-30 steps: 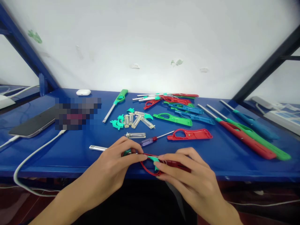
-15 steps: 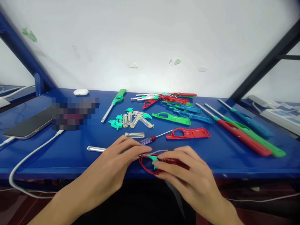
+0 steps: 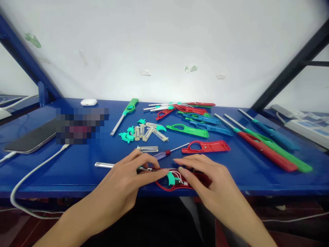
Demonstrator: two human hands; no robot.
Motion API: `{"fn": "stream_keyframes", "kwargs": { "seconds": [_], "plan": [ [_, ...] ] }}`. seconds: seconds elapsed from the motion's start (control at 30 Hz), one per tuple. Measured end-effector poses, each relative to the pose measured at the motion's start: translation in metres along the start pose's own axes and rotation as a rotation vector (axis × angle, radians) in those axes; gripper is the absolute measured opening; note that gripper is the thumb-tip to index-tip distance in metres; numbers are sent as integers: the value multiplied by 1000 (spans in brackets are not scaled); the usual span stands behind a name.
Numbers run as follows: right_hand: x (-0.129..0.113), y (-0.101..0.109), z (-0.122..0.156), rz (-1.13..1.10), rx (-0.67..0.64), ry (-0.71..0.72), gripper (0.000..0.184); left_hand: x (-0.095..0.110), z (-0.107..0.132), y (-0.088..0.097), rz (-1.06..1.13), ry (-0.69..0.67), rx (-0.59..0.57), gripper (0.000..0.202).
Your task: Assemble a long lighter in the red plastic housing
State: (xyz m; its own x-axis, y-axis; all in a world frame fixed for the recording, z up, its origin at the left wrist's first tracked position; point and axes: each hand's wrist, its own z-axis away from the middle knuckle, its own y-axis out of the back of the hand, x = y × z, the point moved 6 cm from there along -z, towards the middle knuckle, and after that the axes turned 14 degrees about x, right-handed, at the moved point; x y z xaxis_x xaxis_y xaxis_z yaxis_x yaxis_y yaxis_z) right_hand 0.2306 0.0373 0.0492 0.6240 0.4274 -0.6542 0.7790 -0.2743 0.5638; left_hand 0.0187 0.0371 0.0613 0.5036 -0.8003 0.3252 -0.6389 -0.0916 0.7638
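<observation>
An opened red stick lighter (image 3: 163, 187) lies across the table's front edge, its inside facing up. Its metal tube (image 3: 104, 165) sticks out to the left. A teal trigger (image 3: 170, 179) sits in the shell beside thin white wires (image 3: 180, 175). My left hand (image 3: 125, 180) is closed around the neck, its thumb near the trigger. At the handle part, my right hand (image 3: 213, 181) has thumb and forefinger drawn together over the upper rim by the wires; its other fingers are partly hidden. Just beyond lie a screwdriver (image 3: 162, 155) and a loose red shell half (image 3: 209, 146).
Clear fuel tanks (image 3: 147, 133) and teal triggers (image 3: 127, 136) lie mid-table. Behind are a green shell half (image 3: 189, 130) and more lighter parts. Finished-looking lighters (image 3: 267, 151) lie right, a green lighter (image 3: 130, 107) at the back, a phone (image 3: 33, 133) and cable (image 3: 33, 171) left.
The right hand's fingers have moved up from the trigger to the shell's upper rim, uncovering the white wires. The trigger sits slightly further right. The left hand stays on the neck.
</observation>
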Motion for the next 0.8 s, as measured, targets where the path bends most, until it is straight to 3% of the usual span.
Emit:
{"fn": "stream_keyframes", "kwargs": {
  "seconds": [0.1, 0.17, 0.37, 0.53, 0.63, 0.8],
  "plan": [
    [-4, -5, -9, -6, -152, -43, 17, -2, 1, -2, -6, -1, -11, 95],
    [-8, -5, -15, -7, -185, -33, 15, -1, 0, -2, 0, -14, 4, 94],
    [-14, -2, -22, -30, -75, 37, 10, -1, -2, 0, -2, -18, 82, 81],
    [-17, 10, -10, -17, 46, 236, 24, -3, -2, -1, 25, 10, 70, 68],
    [-18, 12, -2, 14, 44, 345, 27, -1, -2, 0, 25, -1, 73, 68],
    [-16, 10, 3, 75, 13, 397, 28, -2, 0, -2, 15, -9, 57, 76]
  ]
}}
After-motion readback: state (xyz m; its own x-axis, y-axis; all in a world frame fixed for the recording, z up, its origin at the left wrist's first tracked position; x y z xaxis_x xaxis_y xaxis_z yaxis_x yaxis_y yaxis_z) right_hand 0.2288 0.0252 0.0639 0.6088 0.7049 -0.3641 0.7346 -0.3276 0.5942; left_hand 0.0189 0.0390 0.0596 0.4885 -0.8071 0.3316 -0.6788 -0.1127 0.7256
